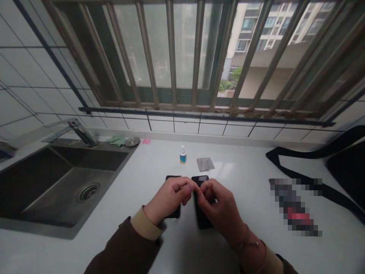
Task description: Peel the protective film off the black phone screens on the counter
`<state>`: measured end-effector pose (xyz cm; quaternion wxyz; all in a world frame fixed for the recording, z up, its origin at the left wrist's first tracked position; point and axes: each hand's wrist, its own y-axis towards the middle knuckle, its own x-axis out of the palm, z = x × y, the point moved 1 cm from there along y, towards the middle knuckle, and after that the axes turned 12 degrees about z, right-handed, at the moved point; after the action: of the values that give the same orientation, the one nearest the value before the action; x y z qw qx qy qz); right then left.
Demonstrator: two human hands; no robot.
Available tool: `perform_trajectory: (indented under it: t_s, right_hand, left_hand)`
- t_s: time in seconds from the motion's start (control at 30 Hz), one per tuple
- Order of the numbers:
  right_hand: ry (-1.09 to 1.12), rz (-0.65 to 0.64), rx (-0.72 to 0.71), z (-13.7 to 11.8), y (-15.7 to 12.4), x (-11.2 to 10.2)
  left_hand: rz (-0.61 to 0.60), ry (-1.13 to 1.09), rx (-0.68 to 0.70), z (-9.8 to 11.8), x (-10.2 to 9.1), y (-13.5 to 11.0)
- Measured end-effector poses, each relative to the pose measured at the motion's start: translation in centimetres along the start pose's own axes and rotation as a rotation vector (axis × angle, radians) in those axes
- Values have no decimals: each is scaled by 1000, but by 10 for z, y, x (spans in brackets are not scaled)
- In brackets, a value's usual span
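Running left to right along a white countertop (242, 190), a dark steel sink (37, 179) sits below a chrome faucet (81, 131), then a green cloth (116, 140), a round metal strainer (132, 141) and a pink sticky note (146, 141). A small dropper bottle (183, 155) stands upright, its blue-and-white label too small to read, just behind a grey square sachet (205, 164). Two black smartphones (173, 214) (203, 217) lie side by side, nearly touching, under the hands. The left hand (168, 198) and right hand (221, 205) meet in narrow pinches above the gap between the phones; whether the fingertips (196, 188) hold anything is too small to tell. Further right lie a pixelated, unreadable item (293, 207) and a black strap (313, 186).
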<state>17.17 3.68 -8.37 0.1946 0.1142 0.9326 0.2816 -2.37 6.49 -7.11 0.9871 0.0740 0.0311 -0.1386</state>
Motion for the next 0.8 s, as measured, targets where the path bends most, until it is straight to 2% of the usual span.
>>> perform_trajectory:
  t_s: [0.4, 0.47, 0.63, 0.8]
  right_hand:
    - [-20, 12, 23, 1, -1, -2]
    - [3, -15, 16, 1, -2, -3]
    - [101, -126, -102, -2, -6, -3]
    - [35, -178, -223, -5, -8, 1]
  left_hand:
    - [-45, 3, -16, 1, 3, -3]
    - [5, -43, -27, 1, 3, -2]
    - [269, -124, -76, -5, -1, 5]
    - [288, -70, -104, -7, -2, 7]
